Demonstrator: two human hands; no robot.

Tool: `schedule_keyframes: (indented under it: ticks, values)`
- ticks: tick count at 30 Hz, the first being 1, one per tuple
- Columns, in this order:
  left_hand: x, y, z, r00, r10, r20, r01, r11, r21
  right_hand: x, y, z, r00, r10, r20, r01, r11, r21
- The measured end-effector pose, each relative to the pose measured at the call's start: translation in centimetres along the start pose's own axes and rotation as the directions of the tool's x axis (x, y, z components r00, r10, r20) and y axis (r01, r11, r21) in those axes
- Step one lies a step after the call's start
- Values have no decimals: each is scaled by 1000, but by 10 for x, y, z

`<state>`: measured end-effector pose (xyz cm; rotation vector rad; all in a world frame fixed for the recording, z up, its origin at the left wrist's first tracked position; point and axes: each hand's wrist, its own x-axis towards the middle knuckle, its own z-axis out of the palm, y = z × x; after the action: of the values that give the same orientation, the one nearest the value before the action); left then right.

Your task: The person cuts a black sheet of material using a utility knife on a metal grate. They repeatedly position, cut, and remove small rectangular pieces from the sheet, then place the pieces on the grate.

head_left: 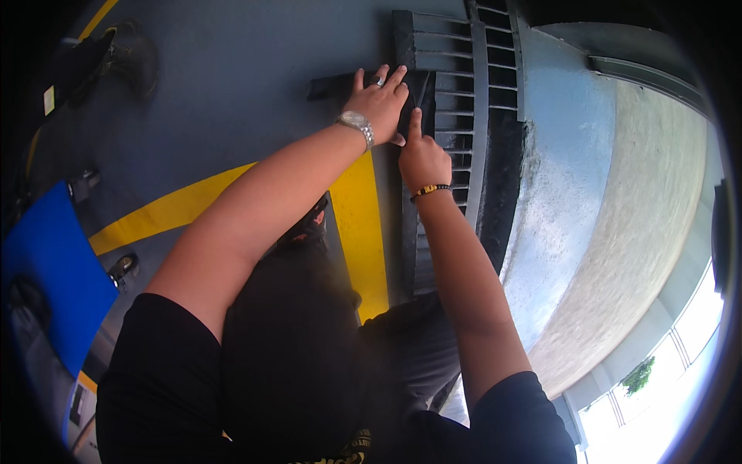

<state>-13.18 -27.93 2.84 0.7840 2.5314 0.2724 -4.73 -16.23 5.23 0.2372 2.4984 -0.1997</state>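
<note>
My left hand lies with fingers spread on a dark flat piece, pressing it where it crosses the edge of a metal floor grate. This hand wears a ring and a metal watch. Close beside it, my right hand has its index finger stretched forward onto the dark piece and the other fingers curled in. A thin straight line runs ahead of that fingertip; whether it is a tool or a crease, I cannot tell. What the curled fingers hold, if anything, is hidden. A beaded bracelet circles the right wrist.
Yellow stripes cross the grey floor. Right of the grate rises a blue-and-grey wall base. A blue panel with casters stands at left. Another person's dark shoe shows at upper left.
</note>
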Motion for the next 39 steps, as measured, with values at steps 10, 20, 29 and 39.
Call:
schedule_keyframes:
  ticks: [10, 20, 29, 39]
  values:
    - [0, -1, 2, 1000, -17, -14, 17, 1000, 8, -16, 4, 14, 1000, -10, 28, 10, 1000, -5]
    - [-1, 2, -6, 1000, -4, 16, 4, 1000, 21, -35, 8, 24, 997, 15, 69, -15, 1000, 0]
    - [-1, 2, -6, 1000, -10, 26, 10, 1000, 27, -54, 11, 48, 1000, 22, 11, -23, 999, 27]
    - [-2, 2, -5, 1000, 6, 17, -6, 1000, 30, -67, 18, 60, 999, 38, 19, -39, 999, 32]
